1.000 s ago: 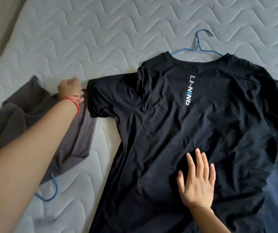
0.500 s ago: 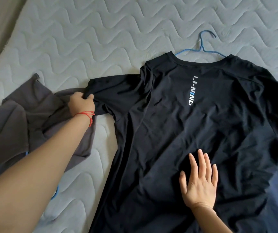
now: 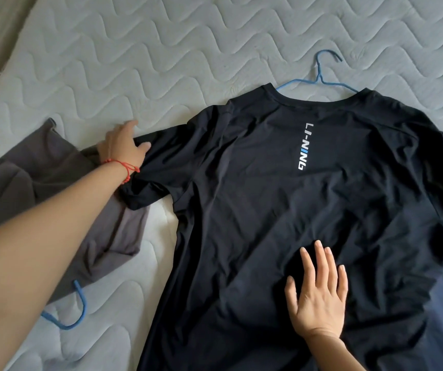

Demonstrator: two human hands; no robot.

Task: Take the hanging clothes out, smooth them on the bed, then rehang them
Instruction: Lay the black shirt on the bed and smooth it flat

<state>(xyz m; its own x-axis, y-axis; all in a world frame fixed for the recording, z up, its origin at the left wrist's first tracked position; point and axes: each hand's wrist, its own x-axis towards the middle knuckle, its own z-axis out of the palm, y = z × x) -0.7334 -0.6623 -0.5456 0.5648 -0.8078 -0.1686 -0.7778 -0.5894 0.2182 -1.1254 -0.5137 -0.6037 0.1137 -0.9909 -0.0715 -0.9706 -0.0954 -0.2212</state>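
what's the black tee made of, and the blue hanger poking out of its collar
Black t-shirt: looks like a thin, smooth synthetic sports knit, judging by its faint sheen and fine soft creases; the fibre can't be confirmed. Blue hanger: seemingly thin wire with a blue coating, given its slim, evenly bent hook and arms.

Left hand [image 3: 120,147] has drawn the black shirt's sleeve [image 3: 156,167] outward, flatter.

A T-shirt [image 3: 308,210] lies spread across the centre and right of the frame on the mattress [image 3: 161,49], a hanger [image 3: 319,79] poking out above its collar. At left lies a second garment [image 3: 54,199], another hanger [image 3: 73,311] below it.
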